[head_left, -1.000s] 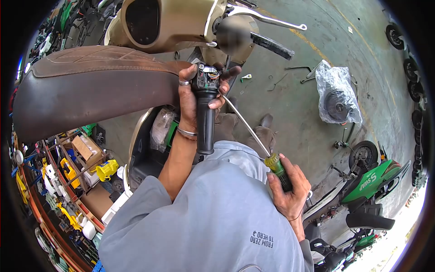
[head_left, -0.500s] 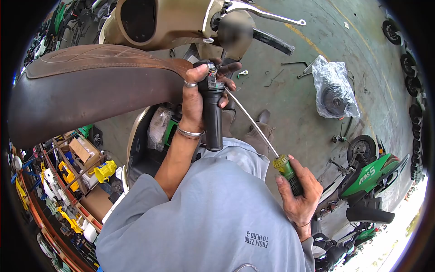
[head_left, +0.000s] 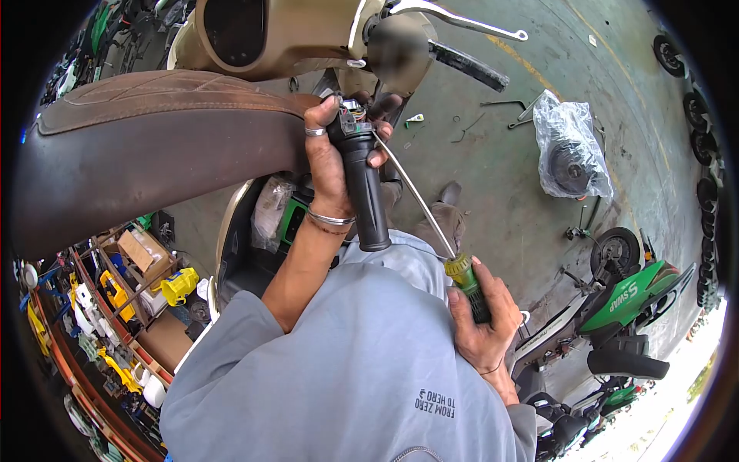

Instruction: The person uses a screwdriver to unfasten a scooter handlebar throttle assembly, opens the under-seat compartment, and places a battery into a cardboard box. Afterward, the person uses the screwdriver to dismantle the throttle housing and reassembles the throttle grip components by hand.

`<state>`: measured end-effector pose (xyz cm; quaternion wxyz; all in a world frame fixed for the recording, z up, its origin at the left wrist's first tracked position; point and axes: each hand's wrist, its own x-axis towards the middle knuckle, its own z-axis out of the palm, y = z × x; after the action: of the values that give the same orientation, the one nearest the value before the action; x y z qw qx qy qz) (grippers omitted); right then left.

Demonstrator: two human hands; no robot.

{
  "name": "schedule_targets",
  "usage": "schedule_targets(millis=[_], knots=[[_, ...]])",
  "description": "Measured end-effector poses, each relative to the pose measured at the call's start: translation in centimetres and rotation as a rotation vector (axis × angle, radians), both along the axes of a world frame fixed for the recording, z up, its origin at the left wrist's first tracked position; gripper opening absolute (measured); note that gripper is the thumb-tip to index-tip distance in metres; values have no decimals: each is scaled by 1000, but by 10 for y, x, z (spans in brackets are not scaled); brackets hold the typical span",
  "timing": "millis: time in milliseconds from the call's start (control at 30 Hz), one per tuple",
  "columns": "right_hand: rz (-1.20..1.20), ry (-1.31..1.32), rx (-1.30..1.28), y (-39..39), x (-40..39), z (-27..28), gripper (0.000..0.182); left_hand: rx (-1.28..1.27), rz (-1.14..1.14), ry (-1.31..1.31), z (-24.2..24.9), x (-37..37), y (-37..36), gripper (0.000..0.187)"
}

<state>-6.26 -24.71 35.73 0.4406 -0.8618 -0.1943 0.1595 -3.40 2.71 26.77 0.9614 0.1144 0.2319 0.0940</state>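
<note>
My left hand [head_left: 326,171] is wrapped round the upper end of a black handlebar grip [head_left: 366,196], whose lower end hangs close to my shirt. At the grip's top sits an opened switch housing [head_left: 355,119] with small coloured wires showing. My right hand [head_left: 493,323] is closed on the green-yellow handle of a long screwdriver [head_left: 416,196]. The shaft slants up to the left, and its tip is at the edge of the housing beside my left fingers. Whether the tip sits in a screw cannot be made out.
A brown scooter seat [head_left: 169,138] lies left, below a beige scooter body [head_left: 308,38] with a brake lever [head_left: 462,21]. A plastic-wrapped round part [head_left: 571,154] and tools lie on the floor. A green motorbike [head_left: 627,296] stands right; a parts rack [head_left: 115,308] is left.
My right hand and the screwdriver handle have moved left and slightly up. The grip has tilted a little, its top shifting left, and the screwdriver tip stays by the housing.
</note>
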Motion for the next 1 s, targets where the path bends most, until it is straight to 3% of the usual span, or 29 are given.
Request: schedule_targets(millis=[167,300,500,600,800,1000], knots=[[-24,38,20,3,0,1,50,-72,-36,-58,1,2,6,47],[-36,20,20,3,0,-5,50,-133,-57,-127,-7,3,9,64],[-36,-8,-2,10,2,-3,50,-119,-48,-116,-5,5,13,65],[-36,-6,28,9,3,-10,50,-220,-61,-96,-1,9,13,52],[-43,10,44,8,7,-17,50,-246,-69,-77,-2,12,15,54],[-66,53,67,7,9,-18,49,-125,-49,-7,1,16,11,54]])
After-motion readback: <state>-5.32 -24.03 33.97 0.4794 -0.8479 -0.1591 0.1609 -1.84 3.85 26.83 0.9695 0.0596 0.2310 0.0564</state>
